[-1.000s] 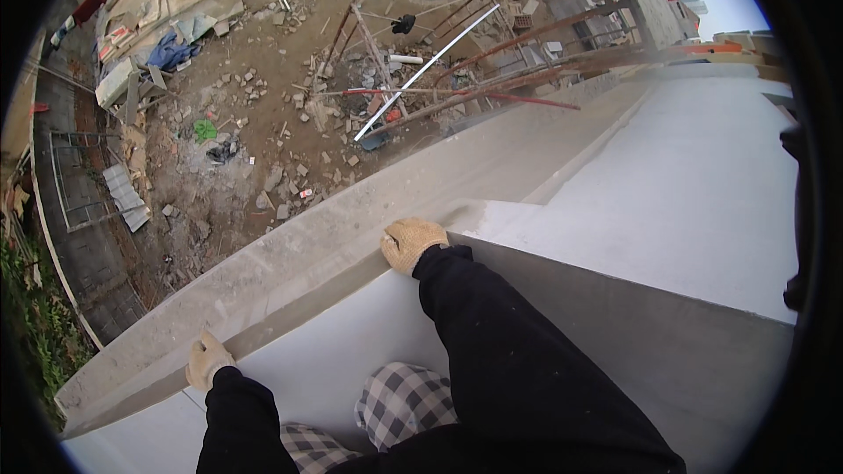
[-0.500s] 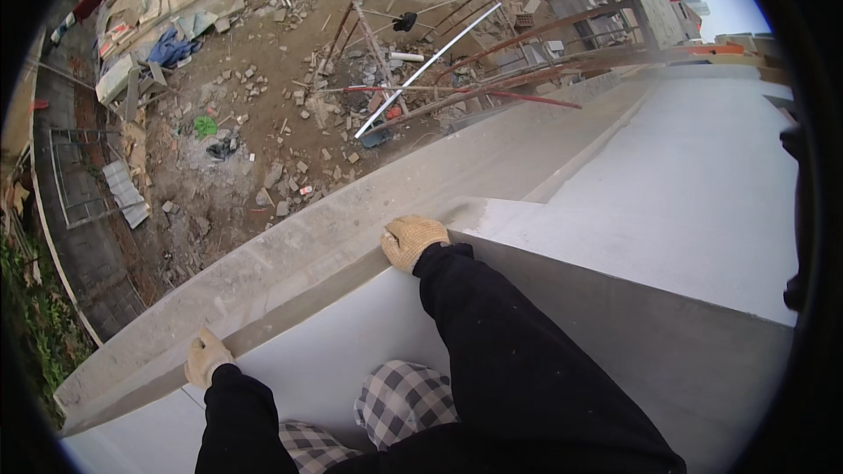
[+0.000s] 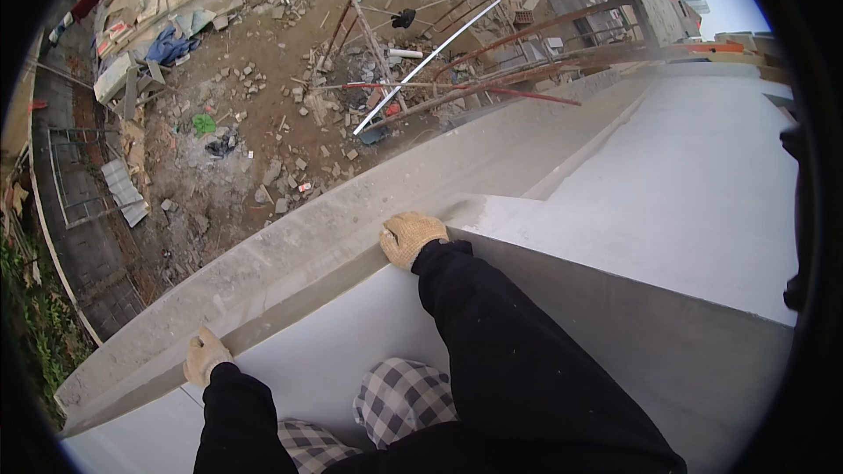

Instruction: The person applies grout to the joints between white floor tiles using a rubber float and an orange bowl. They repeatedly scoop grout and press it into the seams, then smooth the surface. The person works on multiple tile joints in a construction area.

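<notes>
Head view: a person leans over a grey concrete parapet (image 3: 290, 254) at a roof edge, looking down on a rubble-strewn yard (image 3: 263, 105) far below.
Left hand: the gloved left hand (image 3: 205, 355) rests on the inner edge of the parapet, fingers curled over it; it grips the ledge and holds nothing else.
Right hand: the gloved right hand (image 3: 410, 235) lies on the parapet further along, fingers bent over the top edge, beside the corner where a raised grey slab (image 3: 667, 202) meets the wall.
Parapet: it runs diagonally from lower left to upper right, between the roof and the drop; both hands touch it, well apart.
Body: black sleeves and a checked trouser knee (image 3: 399, 399) show close to the wall.
Step in hand: judged as bracing on the ledge, weight on both hands.
Next move calls for: a firm grip kept on the edge, and weight kept on the roof side.
Below: a white pole (image 3: 426, 66), bricks and scaffold timbers.
</notes>
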{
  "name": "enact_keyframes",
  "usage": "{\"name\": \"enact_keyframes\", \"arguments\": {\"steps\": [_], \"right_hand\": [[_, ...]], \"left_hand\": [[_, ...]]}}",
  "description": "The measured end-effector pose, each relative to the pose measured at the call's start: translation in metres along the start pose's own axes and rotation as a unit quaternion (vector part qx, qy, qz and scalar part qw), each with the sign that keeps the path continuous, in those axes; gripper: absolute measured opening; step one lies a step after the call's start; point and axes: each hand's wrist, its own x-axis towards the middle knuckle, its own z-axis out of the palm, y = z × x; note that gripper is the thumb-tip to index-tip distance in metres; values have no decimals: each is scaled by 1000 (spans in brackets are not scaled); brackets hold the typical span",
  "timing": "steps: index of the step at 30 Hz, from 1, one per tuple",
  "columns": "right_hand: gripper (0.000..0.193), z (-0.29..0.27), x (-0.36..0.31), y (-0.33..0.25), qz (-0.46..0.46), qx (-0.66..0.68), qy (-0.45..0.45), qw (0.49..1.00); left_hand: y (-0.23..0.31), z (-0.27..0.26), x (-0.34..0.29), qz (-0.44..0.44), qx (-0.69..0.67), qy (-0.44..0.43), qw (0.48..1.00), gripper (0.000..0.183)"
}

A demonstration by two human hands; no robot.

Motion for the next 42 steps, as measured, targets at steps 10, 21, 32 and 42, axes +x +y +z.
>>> {"name": "enact_keyframes", "arguments": {"steps": [10, 21, 32, 42], "right_hand": [[37, 2, 0, 1, -5, -1, 18, 1000], [39, 0, 1, 1, 3, -5, -9, 1000], [37, -2, 2, 0, -8, -1, 2, 1000], [33, 1, 1, 2, -18, 4, 11, 1000]], "left_hand": [[8, -19, -8, -3, 11, -46, 999, 56], [4, -11, -4, -4, 22, -40, 999, 56], [2, -6, -1, -8, -13, -21, 1000, 56], [-1, 0, -2, 18, -6, 49, 999, 56]]}}
